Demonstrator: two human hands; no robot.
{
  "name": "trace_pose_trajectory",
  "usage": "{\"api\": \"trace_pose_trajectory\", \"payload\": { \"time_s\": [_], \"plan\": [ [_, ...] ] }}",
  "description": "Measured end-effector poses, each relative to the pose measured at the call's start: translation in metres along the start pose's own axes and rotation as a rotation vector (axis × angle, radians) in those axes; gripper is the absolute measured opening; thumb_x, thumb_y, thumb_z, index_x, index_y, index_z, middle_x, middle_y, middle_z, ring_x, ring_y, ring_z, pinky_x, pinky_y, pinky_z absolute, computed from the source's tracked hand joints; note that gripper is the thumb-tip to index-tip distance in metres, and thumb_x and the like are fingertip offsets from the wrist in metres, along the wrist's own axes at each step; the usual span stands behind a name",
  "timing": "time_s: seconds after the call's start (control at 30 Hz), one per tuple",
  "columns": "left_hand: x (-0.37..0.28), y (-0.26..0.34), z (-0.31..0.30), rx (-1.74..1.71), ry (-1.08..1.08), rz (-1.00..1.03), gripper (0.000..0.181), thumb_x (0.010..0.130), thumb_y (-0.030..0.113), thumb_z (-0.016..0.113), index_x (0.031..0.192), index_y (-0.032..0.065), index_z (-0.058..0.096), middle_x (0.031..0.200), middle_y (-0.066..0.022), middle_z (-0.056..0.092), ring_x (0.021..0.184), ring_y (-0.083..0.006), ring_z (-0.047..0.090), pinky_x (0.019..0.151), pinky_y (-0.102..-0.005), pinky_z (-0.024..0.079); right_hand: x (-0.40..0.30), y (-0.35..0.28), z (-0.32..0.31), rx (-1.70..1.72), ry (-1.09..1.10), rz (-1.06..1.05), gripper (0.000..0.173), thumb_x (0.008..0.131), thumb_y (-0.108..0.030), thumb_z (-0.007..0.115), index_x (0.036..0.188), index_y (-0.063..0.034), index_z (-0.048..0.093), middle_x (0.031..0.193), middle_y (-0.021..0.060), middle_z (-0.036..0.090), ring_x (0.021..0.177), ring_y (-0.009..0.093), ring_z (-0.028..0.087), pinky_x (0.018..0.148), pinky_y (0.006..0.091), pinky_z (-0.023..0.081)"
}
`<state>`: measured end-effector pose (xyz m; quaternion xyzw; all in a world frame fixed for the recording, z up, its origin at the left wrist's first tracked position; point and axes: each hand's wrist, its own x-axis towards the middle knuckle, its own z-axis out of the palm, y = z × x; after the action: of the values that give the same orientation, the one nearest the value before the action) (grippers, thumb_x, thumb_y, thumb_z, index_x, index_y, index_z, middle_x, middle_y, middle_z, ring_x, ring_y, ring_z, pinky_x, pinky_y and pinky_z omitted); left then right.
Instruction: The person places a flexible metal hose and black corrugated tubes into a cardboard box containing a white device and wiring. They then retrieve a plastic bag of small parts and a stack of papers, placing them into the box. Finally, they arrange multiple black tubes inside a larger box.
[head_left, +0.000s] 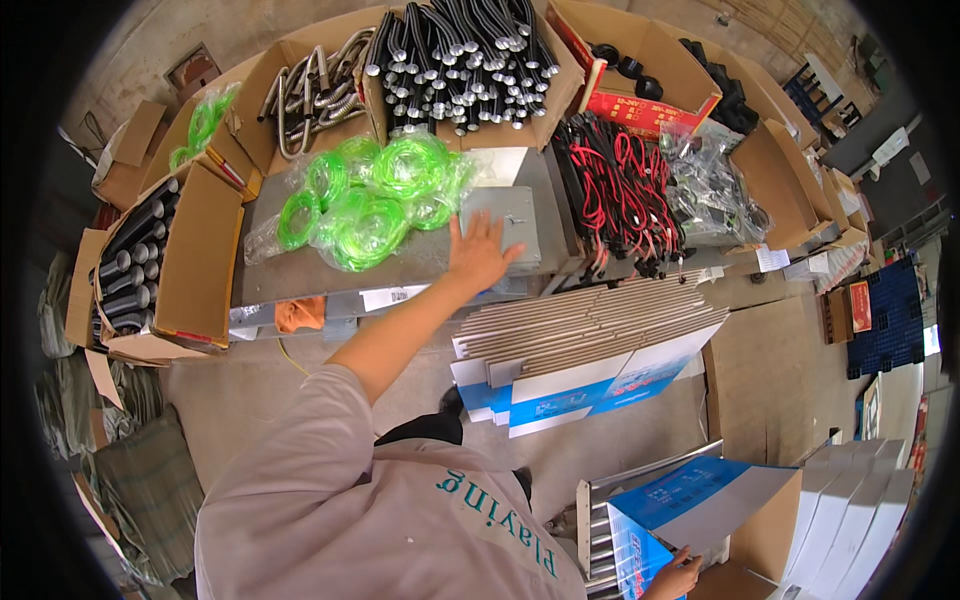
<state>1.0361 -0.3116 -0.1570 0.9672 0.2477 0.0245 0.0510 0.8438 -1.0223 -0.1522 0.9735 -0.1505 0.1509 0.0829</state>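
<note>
My left hand (478, 251) reaches forward with its fingers spread, palm down over a flat grey panel (510, 217) on the grey worktable (262, 274). Just left of it lie coils of bright green tubing (367, 225) in clear plastic bags. At the lower right, my right hand (675, 576) has its fingers at the edge of an open blue-and-white cardboard carton (694, 491); part of this hand is cut off by the picture's rim. The carton rests on a metal roller conveyor (598, 532).
Boxes of black ribbed hoses (469, 67), metal flexible pipes (311, 97) and black tubes (131, 277) line the table. Red-and-black wiring harnesses (622, 187) lie at right, beside bagged parts (709, 187). Folded cartons (585, 345) stand before the table. White boxes (847, 510) are stacked at lower right.
</note>
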Motion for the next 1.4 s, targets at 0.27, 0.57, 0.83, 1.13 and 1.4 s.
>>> {"api": "trace_pose_trajectory", "payload": {
  "time_s": [0.27, 0.57, 0.83, 1.13, 1.4],
  "plan": [
    [0.046, -0.168, -0.008, 0.105, 0.196, -0.129, 0.076, 0.097, 0.057, 0.047, 0.159, 0.0252, 0.017, 0.166, -0.0118, 0.002, 0.153, -0.0317, 0.002, 0.120, -0.0585, 0.006, 0.003, -0.017, 0.017, -0.233, 0.329, 0.001, 0.040, 0.082, -0.050, 0.068, 0.078, -0.0104, 0.073, 0.061, 0.0121, 0.066, 0.046, 0.030, 0.059, 0.040, 0.0438, 0.043],
    [0.063, -0.187, 0.014, -0.125, 0.119, -0.076, 0.078, 0.098, 0.060, 0.040, 0.160, 0.0237, 0.011, 0.166, -0.0131, -0.002, 0.153, -0.0317, -0.004, 0.119, -0.0603, 0.001, 0.017, 0.008, 0.062, -0.345, 0.222, 0.135, 0.049, 0.075, -0.064, 0.064, 0.079, -0.0161, 0.076, 0.065, 0.0081, 0.070, 0.052, 0.025, 0.065, 0.043, 0.0425, 0.046],
    [0.140, -0.132, -0.161, -0.182, 0.867, 0.271, 0.085, 0.097, 0.056, 0.046, 0.159, 0.0098, 0.011, 0.165, -0.0168, 0.001, 0.153, -0.0355, -0.001, 0.118, -0.0610, 0.002, 0.008, 0.012, 0.050, -0.456, 0.301, 0.150, 0.048, 0.080, -0.062, 0.063, 0.071, -0.0158, 0.075, 0.062, 0.0063, 0.069, 0.052, 0.024, 0.067, 0.044, 0.0406, 0.050],
    [0.151, -0.182, -0.161, -0.280, 0.573, 0.206, 0.092, 0.098, 0.066, 0.032, 0.158, 0.0040, 0.000, 0.165, -0.0180, 0.000, 0.153, -0.0354, -0.003, 0.119, -0.0582, 0.000, 0.005, 0.004, 0.052, -0.578, 0.243, 0.152, 0.044, 0.083, -0.054, 0.061, 0.072, -0.0131, 0.072, 0.062, 0.0063, 0.067, 0.050, 0.024, 0.063, 0.043, 0.0412, 0.046],
    [0.119, -0.307, -0.166, -0.157, 0.484, -0.348, 0.098, 0.095, 0.072, 0.030, 0.157, 0.0013, 0.002, 0.166, -0.0161, 0.002, 0.153, -0.0315, -0.004, 0.120, -0.0572, -0.001, 0.016, -0.001, 0.043, -0.637, 0.250, 0.068, 0.041, 0.085, -0.048, 0.059, 0.073, -0.0106, 0.070, 0.062, 0.0062, 0.064, 0.048, 0.024, 0.060, 0.042, 0.0418, 0.043]
  ]
}}
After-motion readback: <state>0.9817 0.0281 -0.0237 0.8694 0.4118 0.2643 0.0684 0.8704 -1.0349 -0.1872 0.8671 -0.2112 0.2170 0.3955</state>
